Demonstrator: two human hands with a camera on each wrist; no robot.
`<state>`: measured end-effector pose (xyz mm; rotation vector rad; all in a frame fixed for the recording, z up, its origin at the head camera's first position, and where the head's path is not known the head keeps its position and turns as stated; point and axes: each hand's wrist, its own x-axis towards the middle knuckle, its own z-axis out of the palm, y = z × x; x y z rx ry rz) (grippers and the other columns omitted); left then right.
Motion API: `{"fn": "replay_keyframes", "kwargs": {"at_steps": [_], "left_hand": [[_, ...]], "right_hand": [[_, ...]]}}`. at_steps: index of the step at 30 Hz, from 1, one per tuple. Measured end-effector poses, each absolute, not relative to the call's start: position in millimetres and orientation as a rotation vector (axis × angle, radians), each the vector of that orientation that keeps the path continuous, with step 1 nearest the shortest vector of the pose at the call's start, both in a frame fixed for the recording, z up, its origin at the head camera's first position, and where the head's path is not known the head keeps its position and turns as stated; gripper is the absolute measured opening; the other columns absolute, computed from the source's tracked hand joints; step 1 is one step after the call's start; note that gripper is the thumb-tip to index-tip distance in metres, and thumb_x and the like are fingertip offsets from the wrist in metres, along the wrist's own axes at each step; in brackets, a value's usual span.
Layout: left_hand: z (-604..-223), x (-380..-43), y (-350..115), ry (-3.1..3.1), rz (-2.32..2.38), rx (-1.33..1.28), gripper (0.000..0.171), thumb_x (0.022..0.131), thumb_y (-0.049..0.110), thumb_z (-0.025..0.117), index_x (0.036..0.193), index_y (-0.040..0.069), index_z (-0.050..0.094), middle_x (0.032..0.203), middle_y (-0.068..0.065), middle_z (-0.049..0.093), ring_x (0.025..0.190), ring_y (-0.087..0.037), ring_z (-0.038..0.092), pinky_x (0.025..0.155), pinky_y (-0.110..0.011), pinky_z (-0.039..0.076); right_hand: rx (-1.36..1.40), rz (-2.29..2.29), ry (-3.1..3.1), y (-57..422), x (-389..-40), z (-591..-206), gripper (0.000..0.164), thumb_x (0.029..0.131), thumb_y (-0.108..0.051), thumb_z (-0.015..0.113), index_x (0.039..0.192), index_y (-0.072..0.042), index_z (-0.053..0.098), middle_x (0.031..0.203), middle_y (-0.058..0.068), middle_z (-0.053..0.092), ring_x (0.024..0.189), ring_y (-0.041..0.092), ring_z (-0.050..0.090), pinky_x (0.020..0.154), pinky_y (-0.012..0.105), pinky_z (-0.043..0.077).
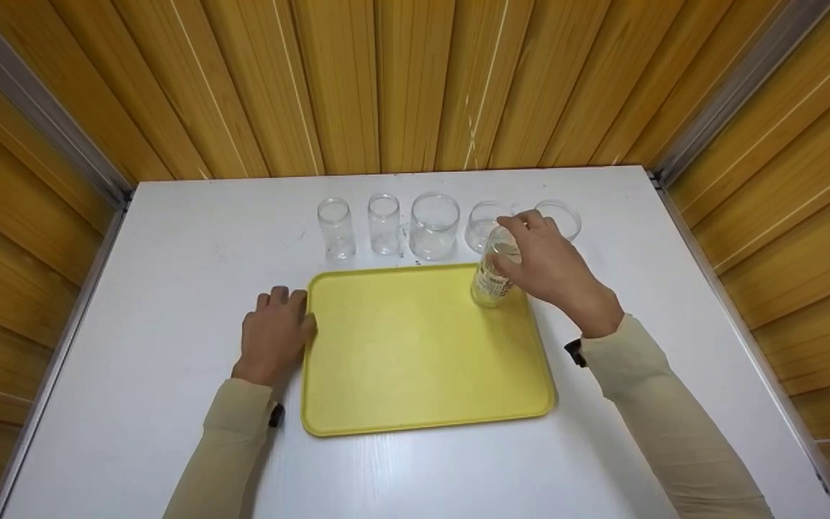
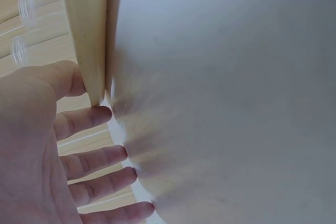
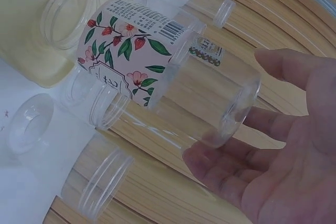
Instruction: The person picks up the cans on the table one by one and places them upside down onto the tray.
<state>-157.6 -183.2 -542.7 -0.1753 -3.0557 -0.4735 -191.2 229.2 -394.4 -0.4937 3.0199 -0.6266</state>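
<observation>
My right hand [image 1: 550,263] curls its thumb and fingers around the upper end of a clear jar [image 3: 205,98] with a pink floral label. The jar is upside down: its open mouth points to the yellow tray [image 1: 415,346], and its flat base faces my palm in the right wrist view. From the head it overlaps the tray's back right corner. At the tray's left edge, my left hand [image 1: 273,335] lies with its thumb against the rim. Its other fingers reach out fairly straight, fingertips on the white table in the left wrist view.
Behind the tray stands a row of clear jars: two narrow ones [image 1: 336,231], a wider one [image 1: 434,231], a low one [image 1: 481,227] and another low, wide one [image 1: 563,216] partly behind my right hand. Wood-patterned panels [image 1: 415,86] border the white table [image 1: 170,288].
</observation>
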Motion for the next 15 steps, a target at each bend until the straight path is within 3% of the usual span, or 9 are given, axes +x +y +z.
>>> {"fn": "replay_keyframes", "kwargs": {"at_steps": [9,15], "left_hand": [[-542.2,-159.3,-183.6,-3.093,-0.458,-0.174,0.046,0.105,0.032,0.058,0.141,0.003,0.062,0.139,-0.027,0.056,0.119,-0.047,0.054,0.080,-0.063,0.056],[-543.1,-159.3,-183.3,-3.100,-0.459,-0.173,0.047,0.105,0.033,0.058,0.142,0.004,0.062,0.140,-0.027,0.056,0.120,-0.047,0.054,0.082,-0.064,0.055]], "right_hand": [[-0.431,-0.668,3.012,238.3,-193.3,-385.8,0.057,0.111,-0.035,0.056,0.154,0.001,0.049,0.153,0.028,0.044,0.143,0.045,0.040,0.108,0.067,0.042],[-0.392,-0.688,3.049,248.3,-197.9,-384.0,0.054,0.111,-0.034,0.055,0.152,0.002,0.051,0.152,0.029,0.045,0.142,0.046,0.040,0.108,0.066,0.041]]}}
